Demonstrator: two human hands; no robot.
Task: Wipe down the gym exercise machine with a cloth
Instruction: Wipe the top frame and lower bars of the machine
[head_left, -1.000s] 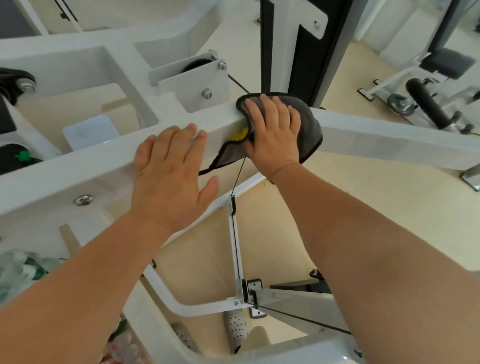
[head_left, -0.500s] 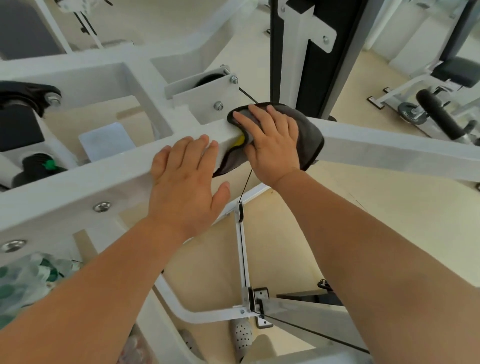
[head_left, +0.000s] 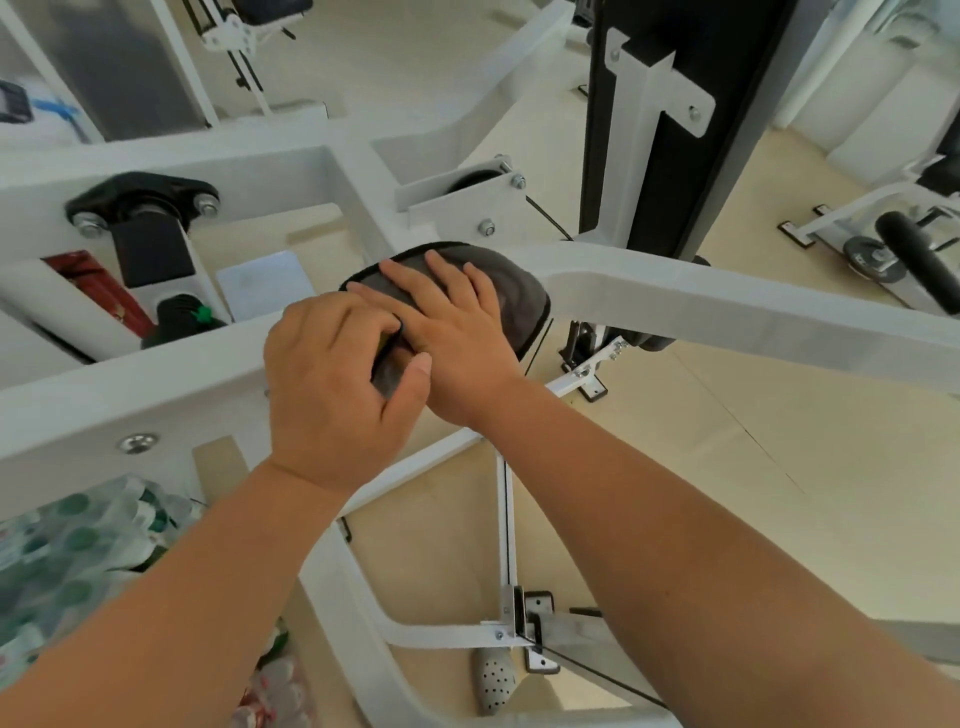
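The right hand (head_left: 457, 332) lies flat on the grey cloth (head_left: 514, 296), fingers straight and slightly spread, pressing it onto the top of the white frame beam (head_left: 727, 306). The cloth sits under that palm and drapes over the beam's near edge toward the wrist. Just to its left and touching it, the left hand (head_left: 337, 395) has its fingers curled, with the thumb and fingertips pinching the cloth's hanging near corner. Beyond the right hand's fingertips stands a pulley bracket (head_left: 457, 202), and further right of it a black upright (head_left: 639, 130). Left of the left wrist a bolt (head_left: 137, 442) sits in the beam. A grey perforated shoe (head_left: 493, 680) shows on the floor, below and between the forearms.
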